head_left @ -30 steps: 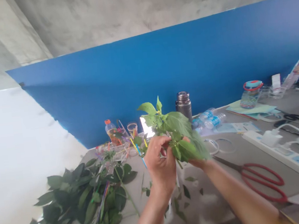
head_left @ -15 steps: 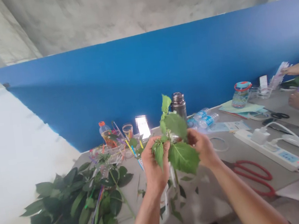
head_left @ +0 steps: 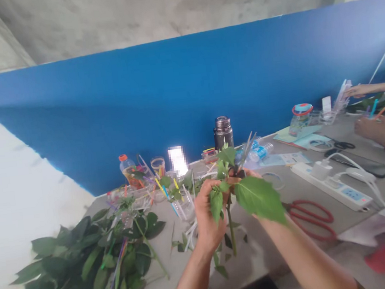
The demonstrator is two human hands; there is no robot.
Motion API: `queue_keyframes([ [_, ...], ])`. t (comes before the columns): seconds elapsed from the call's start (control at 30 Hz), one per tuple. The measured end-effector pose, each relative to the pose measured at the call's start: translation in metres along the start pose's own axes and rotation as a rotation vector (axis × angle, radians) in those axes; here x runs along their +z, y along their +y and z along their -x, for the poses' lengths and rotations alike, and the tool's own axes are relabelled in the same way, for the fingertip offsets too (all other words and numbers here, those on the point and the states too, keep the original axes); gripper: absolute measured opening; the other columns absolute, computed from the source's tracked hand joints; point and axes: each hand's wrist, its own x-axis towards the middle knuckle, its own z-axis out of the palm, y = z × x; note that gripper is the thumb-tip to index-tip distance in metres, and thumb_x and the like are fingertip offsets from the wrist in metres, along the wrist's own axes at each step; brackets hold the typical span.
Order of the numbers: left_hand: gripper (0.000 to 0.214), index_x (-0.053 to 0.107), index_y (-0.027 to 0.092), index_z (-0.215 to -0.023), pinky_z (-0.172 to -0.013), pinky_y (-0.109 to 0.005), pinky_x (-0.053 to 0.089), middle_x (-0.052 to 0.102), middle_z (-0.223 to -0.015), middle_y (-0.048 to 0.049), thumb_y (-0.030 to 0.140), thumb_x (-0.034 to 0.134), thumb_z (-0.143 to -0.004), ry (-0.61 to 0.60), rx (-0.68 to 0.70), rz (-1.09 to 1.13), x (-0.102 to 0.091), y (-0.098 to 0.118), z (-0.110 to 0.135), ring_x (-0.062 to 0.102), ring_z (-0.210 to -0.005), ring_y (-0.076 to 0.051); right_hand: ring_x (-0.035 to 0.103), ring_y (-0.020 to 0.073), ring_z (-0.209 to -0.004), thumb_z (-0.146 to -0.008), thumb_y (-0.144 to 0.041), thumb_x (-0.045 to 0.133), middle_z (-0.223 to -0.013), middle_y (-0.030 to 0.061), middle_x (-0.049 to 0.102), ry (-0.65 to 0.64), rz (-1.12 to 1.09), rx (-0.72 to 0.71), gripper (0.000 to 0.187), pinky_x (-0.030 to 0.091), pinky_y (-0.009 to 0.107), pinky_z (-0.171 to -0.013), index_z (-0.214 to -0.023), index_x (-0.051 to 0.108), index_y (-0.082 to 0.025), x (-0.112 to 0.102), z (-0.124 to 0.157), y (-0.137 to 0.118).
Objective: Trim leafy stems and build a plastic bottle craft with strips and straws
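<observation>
Nearest me, over the grey table point(head_left: 257, 257), the person's left hand point(head_left: 210, 212) has its fingers closed on a leafy green stem point(head_left: 232, 232), which is held upright above the tabletop with its bare lower end hanging down. The right hand point(head_left: 250, 173), mostly hidden by a broad leaf, is clamped on a slim pair of scissors point(head_left: 247, 150) just beside the stem, blades pointing up and slightly parted. Off to the left lies a heap of dark green leaves point(head_left: 73, 260); to the right rest red-handled shears point(head_left: 312, 218) and, beyond them, a white power strip point(head_left: 332, 186). Farther back stand an orange-capped bottle point(head_left: 128, 170) and a dark thermos point(head_left: 223, 131), with a co-worker's hands point(head_left: 368, 129) at far right. Behind everything runs a blue panel point(head_left: 159, 97) below a concrete wall point(head_left: 122, 18).
</observation>
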Motion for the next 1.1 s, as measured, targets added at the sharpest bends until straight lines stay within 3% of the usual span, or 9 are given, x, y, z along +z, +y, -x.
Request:
queue_keyframes([
  [0.17,0.018,0.062,0.019,-0.074,-0.062,-0.026,0.047,0.059,-0.074,-0.0013,0.029,0.071,-0.086,0.043,0.045,0.070,0.009,-0.003,0.009,0.057,-0.068,-0.015,0.054,0.0131,-0.048,-0.064,-0.037,0.084,-0.057,-0.0038,0.059,0.122,-0.100,0.047,0.026,0.044,0.025,-0.044,-0.075,0.065,-0.022,-0.008,-0.002,0.008],
  [0.23,0.020,0.061,0.019,-0.075,-0.065,-0.027,0.047,0.059,-0.078,-0.0025,0.031,0.068,-0.089,-0.015,0.003,0.104,0.008,-0.001,0.014,0.056,-0.072,-0.016,0.054,0.0126,-0.050,-0.061,-0.038,0.081,-0.059,-0.0026,0.060,0.182,-0.166,0.043,0.027,0.044,0.024,-0.043,-0.073,0.064,-0.022,-0.018,-0.007,0.006],
  [0.33,0.020,0.063,0.019,-0.081,-0.069,-0.030,0.048,0.062,-0.082,-0.0042,0.035,0.068,-0.091,-0.169,-0.125,0.199,0.000,0.000,0.021,0.058,-0.073,-0.016,0.045,0.0071,-0.048,-0.053,-0.023,0.082,-0.063,-0.0035,0.062,0.180,-0.086,0.008,0.025,0.035,0.018,-0.039,-0.070,0.063,-0.020,-0.036,-0.017,0.000],
  [0.4,0.022,0.064,0.019,-0.084,-0.069,-0.031,0.049,0.063,-0.084,-0.0042,0.039,0.072,-0.089,-0.204,-0.207,0.334,-0.008,0.001,0.023,0.059,-0.071,-0.016,0.039,0.0041,-0.046,-0.050,-0.019,0.082,-0.063,-0.0047,0.061,0.195,-0.033,-0.010,0.027,0.030,0.017,-0.037,-0.066,0.060,-0.019,-0.049,-0.025,-0.003],
  [0.57,0.021,0.063,0.021,-0.083,-0.061,-0.025,0.048,0.056,-0.087,-0.0004,0.036,0.079,-0.084,-0.098,-0.293,0.685,-0.027,0.010,0.020,0.058,-0.070,-0.012,0.035,0.0035,-0.043,-0.049,-0.026,0.083,-0.060,-0.0043,0.058,0.280,0.032,0.022,0.028,0.026,0.016,-0.035,-0.067,0.062,-0.019,-0.072,-0.042,0.002],
  [0.87,0.018,0.063,0.022,-0.083,-0.053,-0.017,0.047,0.046,-0.082,0.0008,0.028,0.081,-0.083,0.001,-0.223,0.841,-0.066,0.048,0.014,0.049,-0.067,-0.009,0.031,0.0055,-0.039,-0.050,-0.035,0.078,-0.047,-0.0081,0.045,0.479,0.250,0.031,0.029,0.021,0.019,-0.036,-0.060,0.054,-0.022,-0.095,-0.057,0.028],
  [1.0,0.018,0.064,0.021,-0.081,-0.051,-0.017,0.047,0.047,-0.078,0.0011,0.029,0.080,-0.083,0.004,-0.138,0.777,-0.077,0.057,0.012,0.049,-0.064,-0.009,0.040,0.0109,-0.044,-0.050,-0.031,0.079,-0.047,-0.0049,0.050,0.553,0.435,0.022,0.024,0.027,0.024,-0.041,-0.061,0.059,-0.022,-0.105,-0.056,0.027],
  [1.1,0.016,0.069,0.020,-0.080,-0.053,-0.019,0.047,0.054,-0.076,0.0000,0.028,0.083,-0.080,-0.035,-0.298,0.707,-0.072,0.045,0.011,0.055,-0.064,-0.009,0.057,0.0198,-0.061,-0.052,-0.024,0.079,-0.059,0.0028,0.063,0.611,0.622,-0.020,0.019,0.037,0.029,-0.053,-0.062,0.063,-0.022,-0.109,-0.051,0.009],
])
